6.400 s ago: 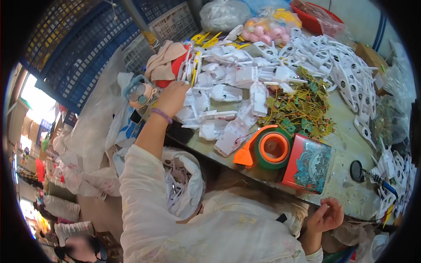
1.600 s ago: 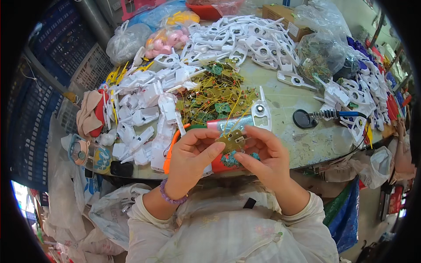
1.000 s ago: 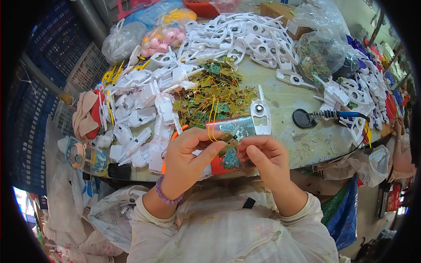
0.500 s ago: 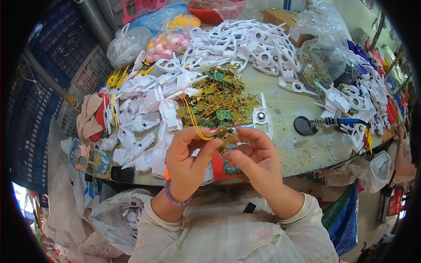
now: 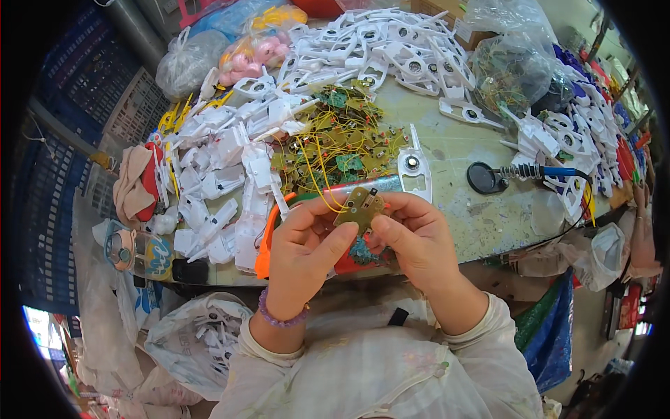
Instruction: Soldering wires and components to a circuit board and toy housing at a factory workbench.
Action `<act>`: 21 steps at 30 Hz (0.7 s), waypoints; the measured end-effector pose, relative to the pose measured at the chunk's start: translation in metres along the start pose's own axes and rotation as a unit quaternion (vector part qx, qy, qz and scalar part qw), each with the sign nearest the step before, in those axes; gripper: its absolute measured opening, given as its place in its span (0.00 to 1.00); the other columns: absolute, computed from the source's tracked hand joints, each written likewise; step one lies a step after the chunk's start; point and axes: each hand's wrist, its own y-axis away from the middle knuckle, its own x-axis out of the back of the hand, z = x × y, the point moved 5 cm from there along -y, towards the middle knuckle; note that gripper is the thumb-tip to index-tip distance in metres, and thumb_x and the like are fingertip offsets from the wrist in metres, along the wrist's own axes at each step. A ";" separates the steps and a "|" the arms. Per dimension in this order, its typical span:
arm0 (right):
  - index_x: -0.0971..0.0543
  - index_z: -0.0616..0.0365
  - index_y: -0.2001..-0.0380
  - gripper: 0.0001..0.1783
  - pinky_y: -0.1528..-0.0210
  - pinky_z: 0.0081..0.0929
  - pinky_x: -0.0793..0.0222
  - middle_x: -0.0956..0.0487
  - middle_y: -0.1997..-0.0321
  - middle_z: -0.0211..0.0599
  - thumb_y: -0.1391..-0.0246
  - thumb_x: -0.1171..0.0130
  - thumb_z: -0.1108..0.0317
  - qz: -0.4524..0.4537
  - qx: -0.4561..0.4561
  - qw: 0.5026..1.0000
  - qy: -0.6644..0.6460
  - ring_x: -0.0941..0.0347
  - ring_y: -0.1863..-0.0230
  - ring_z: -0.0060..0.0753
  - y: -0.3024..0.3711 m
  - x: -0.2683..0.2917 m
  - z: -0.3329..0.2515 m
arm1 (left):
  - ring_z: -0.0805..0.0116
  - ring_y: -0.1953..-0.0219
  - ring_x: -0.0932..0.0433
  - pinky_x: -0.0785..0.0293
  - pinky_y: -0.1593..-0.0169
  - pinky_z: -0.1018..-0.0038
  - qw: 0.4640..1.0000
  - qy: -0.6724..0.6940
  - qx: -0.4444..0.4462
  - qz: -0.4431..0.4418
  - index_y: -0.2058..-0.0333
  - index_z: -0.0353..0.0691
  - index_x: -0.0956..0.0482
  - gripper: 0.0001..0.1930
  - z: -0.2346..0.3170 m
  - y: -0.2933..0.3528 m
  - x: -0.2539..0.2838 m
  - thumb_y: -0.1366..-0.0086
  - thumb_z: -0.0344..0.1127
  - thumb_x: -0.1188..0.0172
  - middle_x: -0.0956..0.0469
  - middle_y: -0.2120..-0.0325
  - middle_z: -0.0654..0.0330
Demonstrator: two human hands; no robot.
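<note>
Between my two hands is a small tan circuit board (image 5: 362, 210) with yellow wires trailing from its left side toward the pile. My left hand (image 5: 312, 241) pinches its lower left part with thumb and fingers. The thumb and fingers of my right hand (image 5: 412, 237) close on its right edge. Just beyond lies a heap of wired circuit boards (image 5: 342, 143). A white plastic housing (image 5: 415, 167) with a round speaker-like part sits right of the heap. Behind my hands lies a tube-like thing (image 5: 380, 184), partly covered, and an orange item (image 5: 265, 244) shows beside my left hand.
White plastic housings (image 5: 380, 49) are piled at the back, and white parts (image 5: 216, 178) at the left. A soldering iron (image 5: 544, 171) rests in its stand (image 5: 486, 178) on the right. A drink bottle (image 5: 139, 250) stands at the table's left edge, above a bag (image 5: 199, 342) of parts.
The circuit board has turned so its flat face shows more fully. My right thumb has moved onto its edge. The whole view has shifted slightly, and more of the orange item shows.
</note>
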 end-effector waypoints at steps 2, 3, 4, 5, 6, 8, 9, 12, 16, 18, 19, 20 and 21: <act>0.29 0.62 0.51 0.21 0.64 0.17 0.29 0.24 0.62 0.30 0.50 0.39 0.74 -0.005 -0.001 1.000 0.009 0.27 0.67 0.19 0.000 -0.001 0.000 | 0.73 0.60 0.25 0.29 0.55 0.78 1.000 -0.003 -0.011 0.024 0.54 0.32 0.29 0.16 -0.001 0.002 0.000 0.42 0.22 0.42 0.24 0.59 0.58; 0.30 0.62 0.49 0.23 0.64 0.17 0.29 0.25 0.61 0.30 0.51 0.39 0.76 -0.009 0.000 1.000 0.019 0.27 0.66 0.19 0.000 -0.002 0.000 | 0.72 0.61 0.24 0.28 0.56 0.77 0.999 -0.005 -0.024 0.046 0.55 0.33 0.27 0.16 0.000 0.002 0.001 0.44 0.21 0.41 0.23 0.62 0.58; 0.31 0.61 0.48 0.26 0.63 0.17 0.29 0.26 0.59 0.31 0.52 0.38 0.77 -0.003 0.008 1.000 0.006 0.27 0.65 0.19 0.002 -0.003 -0.004 | 0.72 0.61 0.24 0.28 0.56 0.77 0.999 -0.006 -0.026 0.048 0.55 0.33 0.27 0.16 0.001 0.001 0.006 0.44 0.21 0.41 0.23 0.62 0.58; 0.32 0.61 0.46 0.29 0.63 0.16 0.29 0.26 0.58 0.31 0.53 0.38 0.78 0.005 0.016 1.000 -0.007 0.27 0.65 0.19 0.004 -0.003 -0.008 | 0.68 0.63 0.23 0.27 0.58 0.75 0.950 -0.257 -0.169 0.051 0.58 0.35 0.26 0.15 0.017 0.003 0.008 0.46 0.21 0.40 0.22 0.65 0.57; 0.33 0.60 0.46 0.27 0.63 0.18 0.29 0.27 0.58 0.32 0.50 0.39 0.73 0.014 0.028 0.999 0.029 0.27 0.63 0.21 0.004 0.004 -0.006 | 0.64 0.65 0.22 0.25 0.60 0.73 0.821 -0.485 -0.297 0.051 0.60 0.36 0.24 0.15 0.029 0.007 0.001 0.48 0.20 0.39 0.22 0.67 0.57; 0.32 0.60 0.47 0.25 0.63 0.19 0.28 0.27 0.58 0.33 0.48 0.40 0.70 -0.001 -0.009 1.000 -0.012 0.27 0.64 0.23 0.005 0.010 -0.004 | 0.59 0.68 0.22 0.24 0.63 0.70 0.792 -0.493 -0.357 0.052 0.65 0.37 0.23 0.13 0.035 0.007 -0.004 0.53 0.21 0.37 0.22 0.70 0.56; 0.31 0.60 0.48 0.23 0.63 0.20 0.28 0.27 0.58 0.34 0.46 0.42 0.67 -0.015 -0.046 0.997 -0.053 0.26 0.64 0.24 0.005 0.009 -0.001 | 0.60 0.69 0.22 0.23 0.64 0.70 0.775 -0.493 -0.394 0.030 0.66 0.37 0.23 0.12 0.036 0.008 -0.006 0.53 0.22 0.37 0.21 0.69 0.56; 0.31 0.60 0.49 0.21 0.63 0.21 0.28 0.26 0.59 0.35 0.44 0.45 0.64 -0.036 -0.047 0.997 -0.044 0.26 0.64 0.25 0.008 0.004 0.000 | 0.62 0.69 0.22 0.23 0.65 0.70 0.741 -0.498 -0.451 0.001 0.68 0.38 0.23 0.10 0.034 0.011 -0.006 0.52 0.24 0.37 0.21 0.67 0.56; 0.30 0.60 0.50 0.20 0.64 0.20 0.27 0.25 0.62 0.32 0.46 0.42 0.67 -0.014 -0.029 0.999 -0.008 0.27 0.65 0.22 0.006 0.003 -0.005 | 0.62 0.68 0.21 0.23 0.67 0.71 0.705 -0.525 -0.476 -0.023 0.69 0.38 0.24 0.09 0.032 0.015 -0.008 0.51 0.26 0.38 0.21 0.66 0.55; 0.30 0.60 0.50 0.21 0.64 0.20 0.27 0.25 0.63 0.31 0.47 0.41 0.70 -0.027 -0.038 0.999 0.023 0.27 0.65 0.21 0.008 0.003 -0.006 | 0.62 0.68 0.22 0.23 0.67 0.71 0.705 -0.527 -0.474 -0.031 0.69 0.38 0.24 0.10 0.033 0.016 -0.010 0.53 0.24 0.38 0.21 0.66 0.55; 0.30 0.60 0.50 0.22 0.64 0.19 0.27 0.24 0.63 0.30 0.49 0.40 0.73 -0.038 -0.050 0.997 0.054 0.27 0.65 0.20 0.009 0.002 -0.006 | 0.61 0.67 0.22 0.23 0.66 0.71 0.705 -0.530 -0.470 -0.039 0.68 0.37 0.25 0.11 0.034 0.016 -0.012 0.54 0.23 0.38 0.21 0.66 0.55; 0.29 0.61 0.51 0.22 0.64 0.19 0.27 0.22 0.63 0.31 0.52 0.38 0.77 -0.011 -0.074 0.997 0.017 0.26 0.64 0.19 0.009 -0.003 -0.009 | 0.61 0.67 0.22 0.23 0.66 0.71 0.704 -0.530 -0.471 -0.040 0.68 0.37 0.25 0.11 0.036 0.016 -0.014 0.54 0.23 0.38 0.21 0.66 0.55; 0.29 0.61 0.51 0.22 0.64 0.19 0.27 0.22 0.63 0.31 0.52 0.38 0.77 -0.012 -0.073 0.997 0.017 0.26 0.64 0.19 0.008 -0.002 -0.011 | 0.61 0.66 0.22 0.24 0.65 0.72 0.731 -0.515 -0.447 -0.006 0.67 0.37 0.25 0.12 0.039 0.013 -0.011 0.53 0.21 0.39 0.22 0.66 0.55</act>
